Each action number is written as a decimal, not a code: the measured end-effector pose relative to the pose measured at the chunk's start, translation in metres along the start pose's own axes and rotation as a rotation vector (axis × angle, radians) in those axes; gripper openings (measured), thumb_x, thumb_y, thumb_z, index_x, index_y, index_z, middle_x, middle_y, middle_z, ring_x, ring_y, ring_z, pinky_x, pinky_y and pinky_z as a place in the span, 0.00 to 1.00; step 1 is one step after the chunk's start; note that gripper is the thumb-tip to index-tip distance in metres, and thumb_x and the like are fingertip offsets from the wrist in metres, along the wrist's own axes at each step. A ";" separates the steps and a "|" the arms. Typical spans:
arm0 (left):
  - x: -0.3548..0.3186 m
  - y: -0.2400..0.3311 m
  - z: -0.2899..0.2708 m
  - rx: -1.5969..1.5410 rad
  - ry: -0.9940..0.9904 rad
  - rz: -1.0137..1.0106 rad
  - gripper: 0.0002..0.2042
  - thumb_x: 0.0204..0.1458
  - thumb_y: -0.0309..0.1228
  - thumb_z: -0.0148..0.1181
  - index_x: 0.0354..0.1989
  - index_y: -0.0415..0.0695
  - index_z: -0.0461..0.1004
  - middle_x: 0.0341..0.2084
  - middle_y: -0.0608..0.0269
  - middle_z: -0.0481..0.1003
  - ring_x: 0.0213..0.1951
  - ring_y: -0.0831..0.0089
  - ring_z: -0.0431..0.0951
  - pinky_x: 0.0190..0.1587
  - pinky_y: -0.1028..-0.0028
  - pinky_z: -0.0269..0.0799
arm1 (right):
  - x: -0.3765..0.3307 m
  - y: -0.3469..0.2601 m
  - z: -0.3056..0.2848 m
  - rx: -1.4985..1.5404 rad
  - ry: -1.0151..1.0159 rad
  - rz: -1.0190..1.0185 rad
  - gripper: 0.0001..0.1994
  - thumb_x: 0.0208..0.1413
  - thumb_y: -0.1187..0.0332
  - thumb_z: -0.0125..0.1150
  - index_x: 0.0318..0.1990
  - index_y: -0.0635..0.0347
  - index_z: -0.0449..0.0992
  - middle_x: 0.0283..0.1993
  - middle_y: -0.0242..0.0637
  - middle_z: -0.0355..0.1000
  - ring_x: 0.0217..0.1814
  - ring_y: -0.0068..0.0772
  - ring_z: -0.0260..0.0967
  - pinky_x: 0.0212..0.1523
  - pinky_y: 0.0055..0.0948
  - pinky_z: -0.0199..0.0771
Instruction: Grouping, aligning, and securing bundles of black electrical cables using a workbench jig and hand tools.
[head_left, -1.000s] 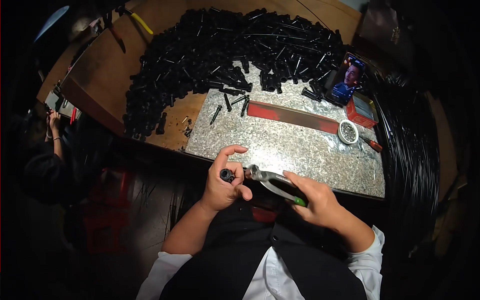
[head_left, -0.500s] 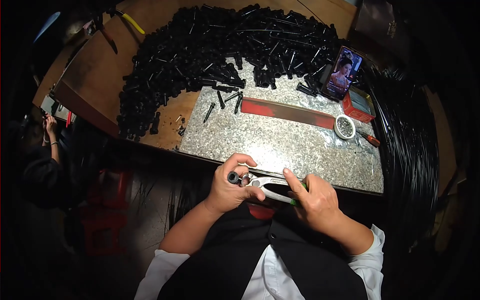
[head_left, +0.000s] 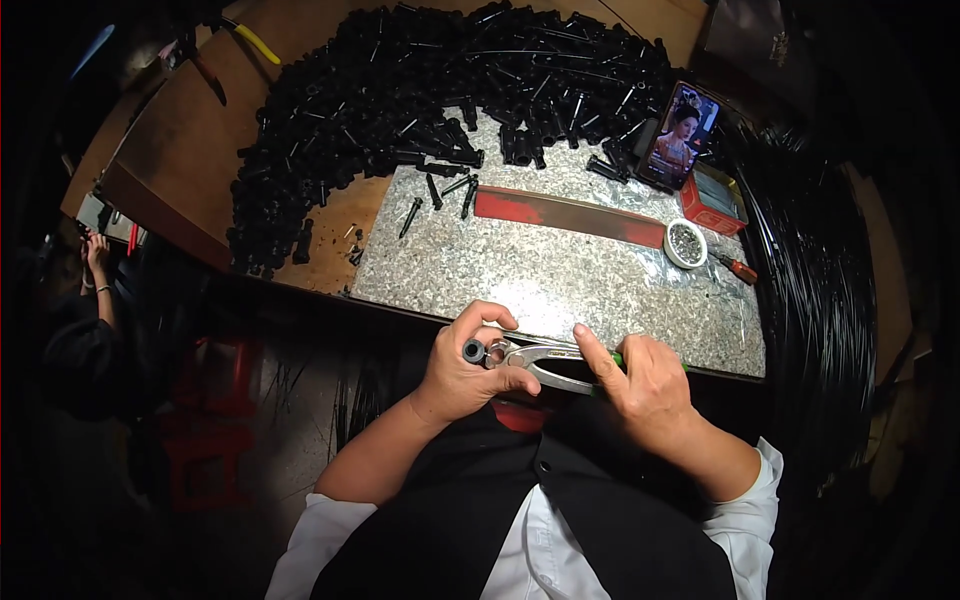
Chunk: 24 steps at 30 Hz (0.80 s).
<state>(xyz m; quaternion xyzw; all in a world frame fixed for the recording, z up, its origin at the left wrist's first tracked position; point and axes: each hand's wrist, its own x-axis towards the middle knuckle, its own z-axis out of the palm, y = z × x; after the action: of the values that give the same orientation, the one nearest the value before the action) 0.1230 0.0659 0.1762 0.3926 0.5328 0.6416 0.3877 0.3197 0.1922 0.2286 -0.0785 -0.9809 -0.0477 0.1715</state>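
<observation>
My left hand (head_left: 450,372) is curled around a black tubular part (head_left: 473,351), whose round hollow end points up beside my fingers. Against that part sits the metal head of a pair of end-cutting pincers (head_left: 518,358); whether the jaws bite on it I cannot make out. The green-sleeved handles run into my right hand (head_left: 645,385), which is closed on them with the index finger stretched along the top. Both hands are just in front of the near edge of the speckled stone slab (head_left: 560,285).
A big heap of black tubular parts (head_left: 380,110) covers the back. On the slab lie a red-brown bar (head_left: 570,217), a white cup of small metal pieces (head_left: 685,243) and a screwdriver (head_left: 740,270). A phone (head_left: 682,135) stands by a red box (head_left: 712,208). Another person's hand (head_left: 97,255) shows far left.
My right hand has shifted slightly right, and the pincers' handles look a little wider apart. My left hand keeps its hold on the black part. The whole view has moved slightly.
</observation>
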 end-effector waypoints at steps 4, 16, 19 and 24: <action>0.002 0.000 -0.002 0.109 -0.010 0.019 0.33 0.27 0.38 0.80 0.42 0.42 0.65 0.21 0.79 0.68 0.26 0.91 0.61 0.27 0.89 0.55 | -0.001 0.000 -0.005 0.162 -0.110 0.067 0.37 0.36 0.72 0.65 0.62 0.53 0.64 0.25 0.38 0.57 0.23 0.37 0.60 0.23 0.35 0.61; 0.002 -0.006 -0.008 0.060 -0.064 -0.009 0.42 0.20 0.48 0.79 0.44 0.41 0.64 0.15 0.81 0.60 0.20 0.92 0.57 0.23 0.87 0.47 | -0.008 0.004 -0.011 0.146 -0.022 0.019 0.35 0.41 0.73 0.63 0.62 0.52 0.63 0.26 0.36 0.56 0.24 0.33 0.60 0.23 0.33 0.61; 0.001 -0.004 -0.008 0.086 -0.102 0.026 0.43 0.19 0.49 0.79 0.45 0.40 0.64 0.14 0.80 0.60 0.19 0.92 0.56 0.23 0.87 0.47 | -0.012 0.000 -0.018 0.130 -0.083 0.020 0.32 0.43 0.73 0.60 0.61 0.53 0.65 0.25 0.36 0.57 0.23 0.33 0.60 0.22 0.31 0.61; -0.003 -0.001 -0.002 0.136 -0.172 0.114 0.30 0.32 0.30 0.79 0.43 0.42 0.65 0.14 0.76 0.68 0.21 0.92 0.62 0.24 0.87 0.54 | -0.014 -0.005 -0.020 0.142 -0.133 0.025 0.30 0.44 0.74 0.58 0.61 0.53 0.66 0.23 0.35 0.57 0.21 0.30 0.61 0.19 0.31 0.63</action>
<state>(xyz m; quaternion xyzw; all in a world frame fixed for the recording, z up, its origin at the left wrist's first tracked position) 0.1227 0.0626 0.1751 0.5014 0.5165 0.5890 0.3674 0.3386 0.1824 0.2420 -0.0815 -0.9900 0.0296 0.1117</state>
